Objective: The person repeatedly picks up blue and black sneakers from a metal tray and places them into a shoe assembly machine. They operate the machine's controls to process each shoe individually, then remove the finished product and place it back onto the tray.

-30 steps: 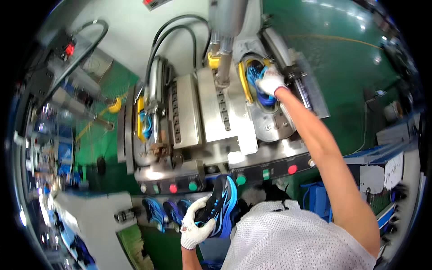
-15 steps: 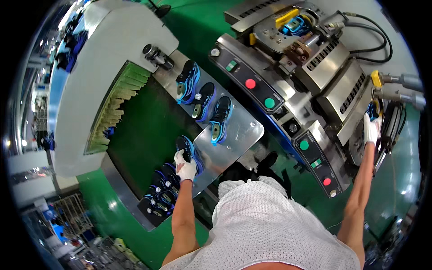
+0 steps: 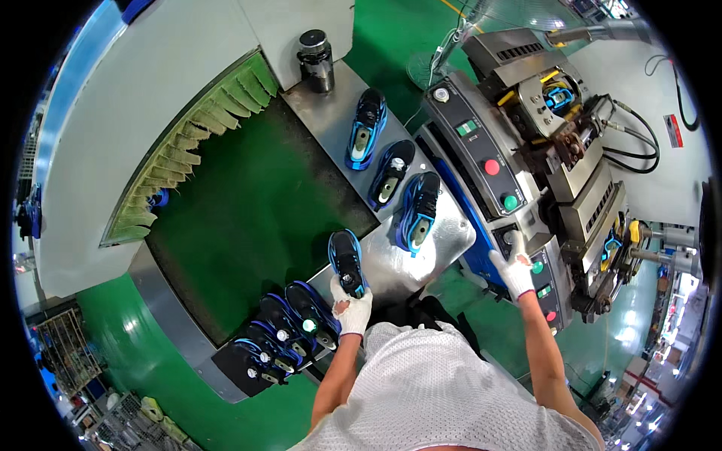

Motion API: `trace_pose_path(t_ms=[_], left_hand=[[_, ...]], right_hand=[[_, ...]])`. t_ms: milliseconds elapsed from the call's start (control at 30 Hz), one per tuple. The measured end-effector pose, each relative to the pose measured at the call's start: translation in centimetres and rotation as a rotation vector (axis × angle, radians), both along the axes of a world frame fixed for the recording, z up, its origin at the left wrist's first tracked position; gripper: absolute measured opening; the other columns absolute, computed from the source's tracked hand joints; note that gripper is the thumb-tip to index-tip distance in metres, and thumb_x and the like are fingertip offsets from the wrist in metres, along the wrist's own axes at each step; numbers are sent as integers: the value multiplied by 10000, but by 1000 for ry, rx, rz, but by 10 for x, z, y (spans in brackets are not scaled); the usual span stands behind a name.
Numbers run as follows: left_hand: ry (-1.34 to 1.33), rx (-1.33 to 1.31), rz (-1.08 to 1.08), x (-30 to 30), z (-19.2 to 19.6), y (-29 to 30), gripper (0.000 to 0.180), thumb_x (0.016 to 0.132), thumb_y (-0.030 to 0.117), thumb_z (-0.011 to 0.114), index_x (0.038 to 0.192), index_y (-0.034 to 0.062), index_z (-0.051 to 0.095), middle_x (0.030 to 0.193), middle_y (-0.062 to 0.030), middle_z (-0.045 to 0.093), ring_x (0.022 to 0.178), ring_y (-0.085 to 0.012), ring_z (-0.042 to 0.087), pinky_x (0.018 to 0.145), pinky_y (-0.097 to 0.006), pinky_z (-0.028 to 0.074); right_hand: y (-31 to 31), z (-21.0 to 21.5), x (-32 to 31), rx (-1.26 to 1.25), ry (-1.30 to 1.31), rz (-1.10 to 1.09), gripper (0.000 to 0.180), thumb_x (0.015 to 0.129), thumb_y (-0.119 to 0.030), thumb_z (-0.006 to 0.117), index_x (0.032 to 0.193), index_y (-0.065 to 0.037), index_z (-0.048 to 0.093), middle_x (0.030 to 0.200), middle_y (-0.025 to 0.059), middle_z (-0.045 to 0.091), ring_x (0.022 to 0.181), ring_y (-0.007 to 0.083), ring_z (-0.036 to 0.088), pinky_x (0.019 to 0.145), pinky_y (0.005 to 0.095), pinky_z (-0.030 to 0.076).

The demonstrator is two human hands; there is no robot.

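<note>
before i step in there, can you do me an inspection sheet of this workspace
surface: metal shelf, glare near its outer corner
job's things: three black-and-blue sneakers on the shelf; more shoes grouped lower left
clutter: dark lidded bottle at the shelf's far end
hands: left hand grips a held sneaker; right hand beside a green button, contact unclear
cables: black hoses curve beside the press
surroundings: green floor; fringed curtain on grey housing

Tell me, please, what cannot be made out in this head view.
All in the head view:
Held shoe: lower end partly covered by the left hand.
Right hand: contact with the machine unclear from above.
Blue item: mostly hidden behind the green fringe.
</note>
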State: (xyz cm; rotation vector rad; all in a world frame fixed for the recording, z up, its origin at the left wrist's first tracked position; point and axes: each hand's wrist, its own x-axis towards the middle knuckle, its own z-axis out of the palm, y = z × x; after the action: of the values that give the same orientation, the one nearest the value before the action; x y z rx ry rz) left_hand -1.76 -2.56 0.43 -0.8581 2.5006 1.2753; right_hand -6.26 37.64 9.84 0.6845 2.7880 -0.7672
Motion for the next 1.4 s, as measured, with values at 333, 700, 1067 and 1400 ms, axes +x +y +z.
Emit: trace_pose_path(t_ms=[333, 700, 1067, 1400], left_hand=[[47, 15, -425, -25, 13, -28, 758, 777, 251, 781, 1428, 39, 453, 1321, -234, 610, 1171, -375, 636, 981, -437, 518], [149, -7, -468, -36, -56, 40, 824, 795, 374, 712, 1451, -15, 398, 1490, -284, 419, 1354, -453, 450, 1143, -486, 376], [558, -1212, -342, -325, -46, -459, 378, 934, 235, 594, 1277, 78, 622, 1368, -167, 576, 1327, -332, 502, 1102, -465, 411], [-218, -971, -138, -394, -149, -796, 551, 929, 529, 553, 1196, 72, 704, 1269, -194, 671, 1175, -376, 633, 1015, -508, 475]], right_hand=[[-169, -92, -110, -223, -188, -126, 910, 843, -472, 738, 1529, -20, 347, 1299, 279, 625, 1183, 391, 636, 1013, 432, 484], [-178, -105, -107, 205, -60, 2, 811, 882, -603, 643, 1489, -101, 449, 1046, 189, 739, 870, 332, 739, 849, 410, 548], [-166, -123, -82, 0, 94, -97, 626, 944, -479, 680, 1265, 46, 562, 1089, 210, 690, 950, 256, 667, 852, 382, 519], [-188, -104, -98, 137, -173, -256, 612, 997, -454, 624, 1256, 99, 585, 1204, 235, 680, 1081, 296, 642, 989, 389, 465]])
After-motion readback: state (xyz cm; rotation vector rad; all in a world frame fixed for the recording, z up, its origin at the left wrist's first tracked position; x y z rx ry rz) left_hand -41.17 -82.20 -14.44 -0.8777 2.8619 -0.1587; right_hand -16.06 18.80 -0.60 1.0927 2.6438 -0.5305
